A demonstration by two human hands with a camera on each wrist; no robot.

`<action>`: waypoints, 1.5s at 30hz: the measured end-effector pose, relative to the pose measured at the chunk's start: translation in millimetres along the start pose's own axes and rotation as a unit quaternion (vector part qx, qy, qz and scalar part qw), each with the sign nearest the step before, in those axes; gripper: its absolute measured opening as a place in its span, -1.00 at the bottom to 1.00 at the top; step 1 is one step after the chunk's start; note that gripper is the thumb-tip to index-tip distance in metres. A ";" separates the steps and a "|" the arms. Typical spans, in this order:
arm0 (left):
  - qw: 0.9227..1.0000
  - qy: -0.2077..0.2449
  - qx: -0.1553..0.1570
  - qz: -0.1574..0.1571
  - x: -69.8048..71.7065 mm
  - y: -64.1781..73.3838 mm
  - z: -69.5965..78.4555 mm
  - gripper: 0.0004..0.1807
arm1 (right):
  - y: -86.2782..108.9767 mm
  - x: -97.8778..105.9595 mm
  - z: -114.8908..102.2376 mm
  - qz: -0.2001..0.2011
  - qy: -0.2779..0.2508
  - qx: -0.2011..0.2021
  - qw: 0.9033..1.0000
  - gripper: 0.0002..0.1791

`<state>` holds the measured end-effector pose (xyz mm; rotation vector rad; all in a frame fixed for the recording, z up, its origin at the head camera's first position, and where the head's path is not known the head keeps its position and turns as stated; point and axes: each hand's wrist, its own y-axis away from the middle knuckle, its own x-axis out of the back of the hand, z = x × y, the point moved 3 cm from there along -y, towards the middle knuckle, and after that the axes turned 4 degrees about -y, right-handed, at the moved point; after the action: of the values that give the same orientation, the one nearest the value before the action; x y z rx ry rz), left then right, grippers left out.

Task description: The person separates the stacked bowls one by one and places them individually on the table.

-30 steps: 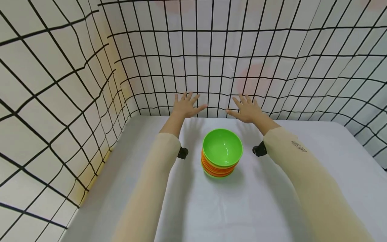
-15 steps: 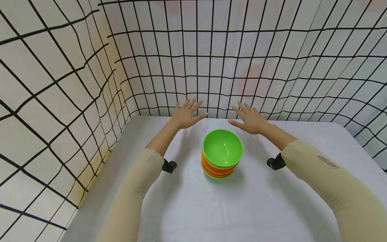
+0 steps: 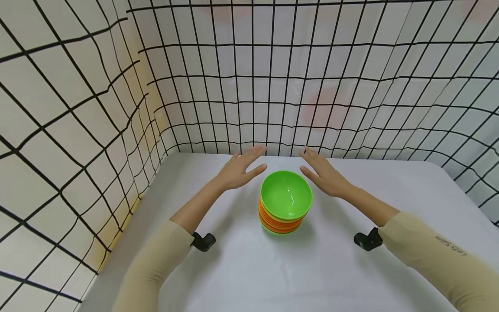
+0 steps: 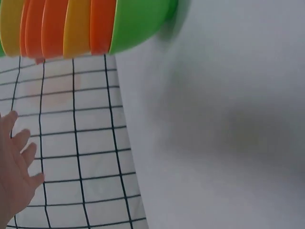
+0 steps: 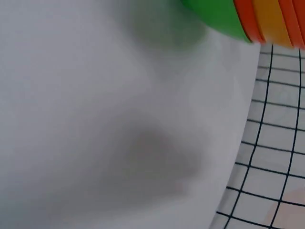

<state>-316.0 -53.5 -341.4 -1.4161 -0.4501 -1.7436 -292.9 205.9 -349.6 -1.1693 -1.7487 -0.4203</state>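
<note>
In the head view a stack of nested bowls [image 3: 286,195] stands upright on the white table, a green bowl on top and orange, yellow and green rims below. My left hand [image 3: 238,170] hovers to the far left of the stack, fingers straight and thumb apart, touching nothing. On the other side my right hand [image 3: 326,174] is held the same way, also clear of the bowls. The left wrist view has the stack [image 4: 78,26] at its top and my spread left hand [image 4: 16,171] at the left edge. Only part of the stack [image 5: 267,21] enters the right wrist view; the right hand is outside it.
A black wire grid [image 3: 273,86] stands along the back of the white table [image 3: 249,277], with more grid [image 3: 70,143] on the left side. Each sleeve carries a small black wrist camera, left camera [image 3: 203,242] and right camera [image 3: 368,239].
Both hands have drawn back from the grid toward the stack, and the forearms have spread outward. The fingers have come closer together. The bowls have stayed in place.
</note>
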 end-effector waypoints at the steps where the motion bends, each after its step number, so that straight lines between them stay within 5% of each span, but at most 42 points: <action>1: 1.000 0.027 -0.009 -0.007 -2.5 4.4 3.4 -0.30 | 5.4 -3.5 -1.6 0.005 -0.024 -0.001 1.000 -0.37; 7: 0.982 0.174 -0.033 -0.063 -16.5 30.4 24.8 -0.16 | 32.2 -20.1 -16.2 0.023 -0.135 0.003 0.991 -0.42; 14: 0.959 0.278 -0.033 -0.052 -32.3 48.8 40.1 0.11 | 50.8 -36.1 -34.6 0.022 -0.193 0.050 0.980 -0.33; 24: 0.942 0.331 -0.048 -0.024 -44.9 55.4 50.8 0.32 | 57.6 -52.4 -39.5 0.000 -0.286 0.058 0.957 0.09; 32: 0.931 0.354 -0.087 0.013 -45.1 47.4 53.4 0.22 | 51.9 -50.7 -43.1 0.028 -0.285 0.056 0.956 0.14; 45: 0.933 0.352 -0.078 0.013 -44.6 43.4 49.8 0.11 | 48.7 -44.6 -45.2 0.066 -0.260 0.067 0.961 0.33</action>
<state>-249.8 -27.3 -377.2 -0.7936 0.0999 -2.1461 -224.3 174.3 -375.9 -1.3696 -2.0862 0.1024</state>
